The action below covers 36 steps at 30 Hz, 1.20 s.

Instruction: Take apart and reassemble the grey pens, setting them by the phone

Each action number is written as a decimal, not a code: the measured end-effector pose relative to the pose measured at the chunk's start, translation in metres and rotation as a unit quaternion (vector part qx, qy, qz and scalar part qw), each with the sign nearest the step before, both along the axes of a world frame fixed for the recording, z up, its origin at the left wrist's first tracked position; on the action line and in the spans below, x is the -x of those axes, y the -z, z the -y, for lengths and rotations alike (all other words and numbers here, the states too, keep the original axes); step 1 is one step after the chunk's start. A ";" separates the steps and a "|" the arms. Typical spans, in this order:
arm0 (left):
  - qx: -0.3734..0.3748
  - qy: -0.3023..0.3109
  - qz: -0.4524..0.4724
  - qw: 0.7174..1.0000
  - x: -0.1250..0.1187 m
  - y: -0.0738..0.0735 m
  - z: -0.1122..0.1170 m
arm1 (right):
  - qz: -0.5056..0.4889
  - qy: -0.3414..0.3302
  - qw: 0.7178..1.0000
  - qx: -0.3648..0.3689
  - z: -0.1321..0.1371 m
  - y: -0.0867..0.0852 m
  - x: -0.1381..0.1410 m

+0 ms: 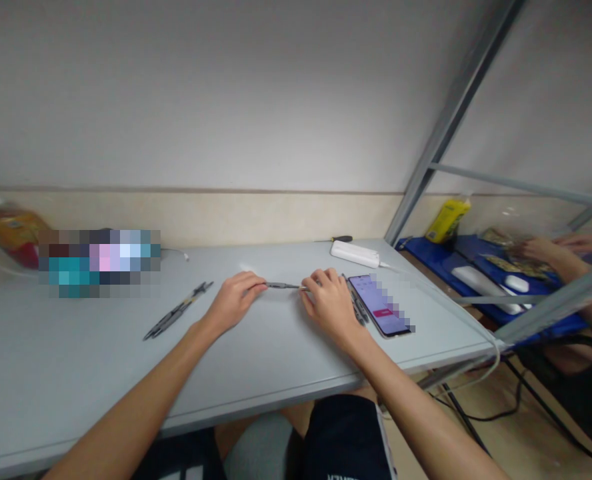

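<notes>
1. A slim grey pen (283, 286) lies crosswise between the two hands, about midway along the table (256, 360), between its back and front edges; no lettering can be read on it.
2. The left hand (239, 297) has thumb and fingertips pinched on the pen's left end.
3. The right hand (329, 297) has its fingertips closed on the thin right end.
4. Several loose pens (176, 313) lie slantwise left of the left hand; more grey pens sit beside the right hand, partly hidden by it.
5. A phone (379, 303) lies near the table's right edge, its screen lit with a red block; its writing is too small to read.
6. Toward the back edge are a white power strip (355, 253) and a screwdriver (343, 239).
7. On the neighbouring blue table, a yellow packet (449, 219) bears dark print, too blurred to read.
8. White letters on the dark shorts (346, 433) are partly cut off.
</notes>
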<state>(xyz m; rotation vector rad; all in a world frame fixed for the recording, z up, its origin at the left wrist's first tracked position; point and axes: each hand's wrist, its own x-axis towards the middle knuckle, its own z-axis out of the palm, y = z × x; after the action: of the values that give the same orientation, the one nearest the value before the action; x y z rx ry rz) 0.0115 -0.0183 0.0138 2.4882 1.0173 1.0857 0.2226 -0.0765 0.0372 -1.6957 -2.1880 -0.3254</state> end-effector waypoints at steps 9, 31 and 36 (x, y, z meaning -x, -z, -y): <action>-0.065 -0.009 -0.102 0.993 -0.007 -0.003 0.008 | 0.040 0.037 0.990 0.129 0.000 0.001 0.017; -0.229 -0.105 -0.276 0.928 -0.025 0.012 0.023 | -0.088 -0.017 0.956 0.279 0.008 -0.006 0.043; -0.079 -0.160 -0.323 0.929 -0.029 0.010 0.026 | 0.063 0.006 0.982 0.176 0.015 -0.002 0.051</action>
<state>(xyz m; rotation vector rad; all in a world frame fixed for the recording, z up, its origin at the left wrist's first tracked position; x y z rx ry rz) 0.0402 -0.0447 0.0043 2.9649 1.6072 0.4013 0.1718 -0.0917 0.0392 -1.9136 -2.4437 -0.0493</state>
